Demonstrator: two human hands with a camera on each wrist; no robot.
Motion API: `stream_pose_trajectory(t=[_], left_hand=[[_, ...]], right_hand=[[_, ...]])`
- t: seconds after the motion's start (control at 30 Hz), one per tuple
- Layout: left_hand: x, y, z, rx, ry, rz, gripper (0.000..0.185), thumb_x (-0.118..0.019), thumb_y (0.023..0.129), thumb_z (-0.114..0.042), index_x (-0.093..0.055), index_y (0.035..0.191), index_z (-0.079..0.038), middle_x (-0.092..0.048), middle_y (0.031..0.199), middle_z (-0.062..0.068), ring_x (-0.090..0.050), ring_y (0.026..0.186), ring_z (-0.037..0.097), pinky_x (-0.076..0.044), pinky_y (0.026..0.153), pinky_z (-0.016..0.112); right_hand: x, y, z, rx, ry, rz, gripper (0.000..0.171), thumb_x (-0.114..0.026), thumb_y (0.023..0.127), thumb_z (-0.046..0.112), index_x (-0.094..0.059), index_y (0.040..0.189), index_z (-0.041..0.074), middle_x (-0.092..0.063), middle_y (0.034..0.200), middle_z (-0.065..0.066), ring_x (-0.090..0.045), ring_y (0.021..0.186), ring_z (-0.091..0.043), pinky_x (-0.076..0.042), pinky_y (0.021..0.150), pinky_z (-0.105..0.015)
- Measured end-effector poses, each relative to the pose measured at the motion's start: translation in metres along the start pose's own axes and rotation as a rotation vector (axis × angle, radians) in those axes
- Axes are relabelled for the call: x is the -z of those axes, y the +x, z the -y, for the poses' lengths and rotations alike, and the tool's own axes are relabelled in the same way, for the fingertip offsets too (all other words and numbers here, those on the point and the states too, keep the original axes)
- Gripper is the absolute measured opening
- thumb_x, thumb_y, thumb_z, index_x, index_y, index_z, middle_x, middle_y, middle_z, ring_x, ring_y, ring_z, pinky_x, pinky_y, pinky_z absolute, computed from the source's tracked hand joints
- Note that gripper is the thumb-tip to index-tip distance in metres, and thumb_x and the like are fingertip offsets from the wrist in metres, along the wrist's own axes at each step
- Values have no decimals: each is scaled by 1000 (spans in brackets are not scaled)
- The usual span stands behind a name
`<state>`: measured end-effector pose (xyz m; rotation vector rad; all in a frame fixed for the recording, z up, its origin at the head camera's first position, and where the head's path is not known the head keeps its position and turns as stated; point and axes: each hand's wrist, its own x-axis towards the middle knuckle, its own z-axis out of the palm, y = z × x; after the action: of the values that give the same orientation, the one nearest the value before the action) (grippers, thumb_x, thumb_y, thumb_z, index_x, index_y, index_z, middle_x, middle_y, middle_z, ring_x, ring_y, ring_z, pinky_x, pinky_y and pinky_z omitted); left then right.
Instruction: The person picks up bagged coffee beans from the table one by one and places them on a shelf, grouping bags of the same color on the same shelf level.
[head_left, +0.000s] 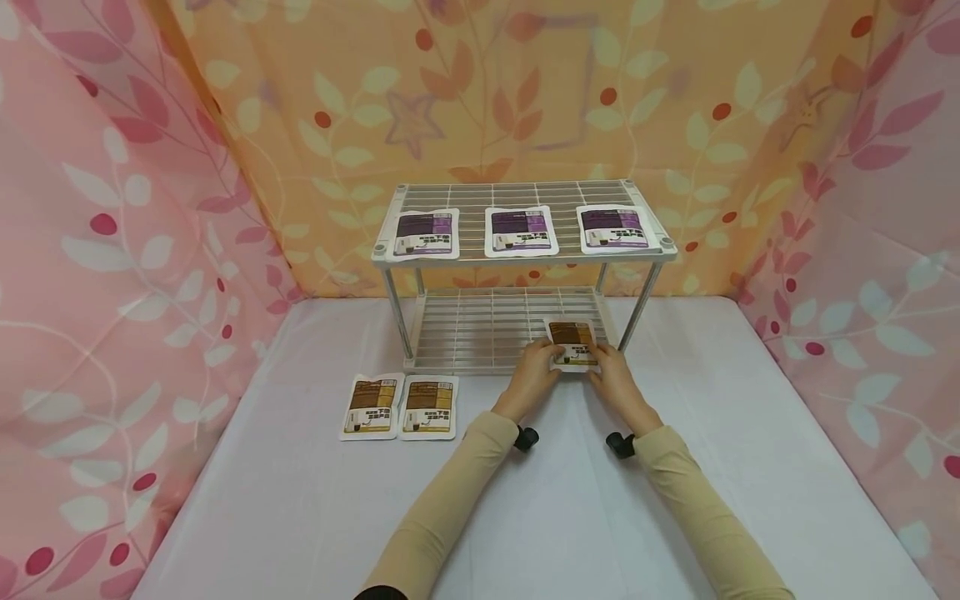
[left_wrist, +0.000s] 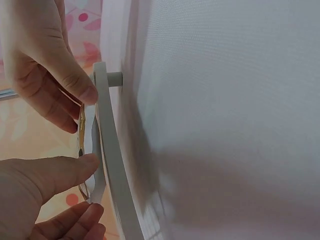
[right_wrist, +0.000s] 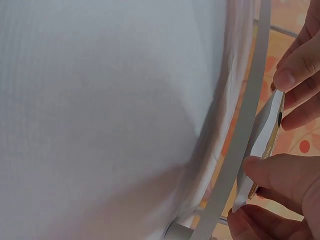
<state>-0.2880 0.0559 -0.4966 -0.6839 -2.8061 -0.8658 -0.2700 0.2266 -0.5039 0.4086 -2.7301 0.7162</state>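
The work centres on a two-tier wire rack point(head_left: 517, 260). A brown packet point(head_left: 572, 333), label up, is located at the right front of the rack's lower shelf point(head_left: 465, 329), just inside the right front post. Both hands have hold of it. The left hand point(head_left: 535, 369) pinches its left side, thumb at the near edge and partly bent fingers at the side; the right hand point(head_left: 617, 379) grips the right side in like manner. Neither set of fingers is spread; each is parted only by the packet. The wrist views show the packet close over the shelf's front rail point(left_wrist: 114, 155); whether its full weight bears on the wires cannot be told.

Three purple packets point(head_left: 521, 232) lie spaced in a row along the front of the rack's upper shelf. Two further brown packets point(head_left: 428, 407) lie side by side on the white cloth point(head_left: 570, 517), before the rack's left front corner.

Assessment: the step in hand appears to be placing or squaring the packet on the lower shelf, probably beneath the right-hand purple one. The next move calls for levelling it behind the rail, then easing both grips evenly, lest the near edge drag or overhang.
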Motion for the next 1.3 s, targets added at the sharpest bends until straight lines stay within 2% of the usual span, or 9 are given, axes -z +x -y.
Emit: stream_pose_trajectory(t=[0.27, 0.5, 0.83, 1.1, 1.3], left_hand=[[-1, 8, -6, -25, -8, 15, 35, -68, 81, -4, -64, 116, -6, -58, 119, 11, -53, 113, 26, -45, 96, 33], [-6, 14, -7, -37, 15, 12, 34, -69, 81, -5, -65, 115, -7, -62, 106, 6, -57, 101, 21, -47, 88, 28], [-11, 17, -8, -25, -19, -14, 34, -69, 81, -3, -65, 114, -7, -61, 110, 8, -55, 105, 24, -47, 91, 31], [-13, 18, -8, -24, -25, -35, 36, -70, 79, -3, -64, 115, -7, -61, 106, 7, -56, 101, 22, -47, 88, 30], [-18, 19, -6, -9, -8, -58, 39, -70, 79, -4, -62, 118, -6, -59, 116, 10, -55, 108, 25, -45, 94, 32]], right_hand=[[0, 2, -4, 4, -15, -41, 48, -65, 77, -9, -48, 121, -19, -51, 113, -38, -49, 102, -52, -43, 88, -57], [-1, 4, -8, 0, -70, -27, 49, -63, 79, -8, -46, 124, -18, -51, 113, -38, -50, 98, -52, -44, 85, -56], [1, 7, -5, -34, -130, 1, 51, -62, 79, -10, -45, 126, -16, -45, 123, -41, -48, 104, -54, -45, 88, -55], [0, 8, -6, -53, -156, 20, 52, -60, 81, -9, -42, 130, -14, -40, 129, -40, -46, 111, -52, -44, 91, -54], [-1, 7, -7, -66, -156, 19, 51, -60, 81, -10, -43, 129, -15, -40, 130, -38, -46, 112, -51, -44, 92, -53]])
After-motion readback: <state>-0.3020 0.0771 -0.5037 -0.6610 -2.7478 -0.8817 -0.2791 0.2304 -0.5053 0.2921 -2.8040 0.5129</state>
